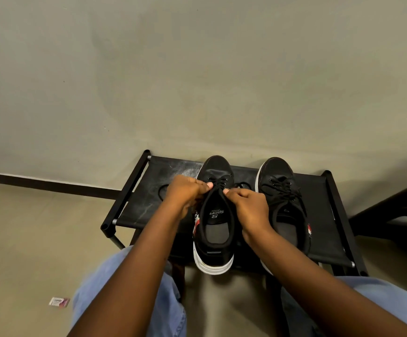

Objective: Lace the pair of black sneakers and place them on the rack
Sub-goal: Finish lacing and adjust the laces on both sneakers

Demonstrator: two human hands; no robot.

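Note:
Two black sneakers with white soles stand on the black fabric rack [144,203], toes toward the wall. The left sneaker [216,229] has its heel over the rack's near edge. My left hand [185,194] pinches the lace at its left collar. My right hand [247,205] pinches the lace at its right collar. The laces [218,182] run between my fingertips above the tongue. The right sneaker [282,190] stands beside it with its black laces tied loosely, untouched.
The rack stands against a pale wall with a dark baseboard [51,184]. My knees in blue jeans [129,288] are close under the rack's near edge. A small pink and white packet [59,302] lies on the floor at left. A dark object [397,215] stands at right.

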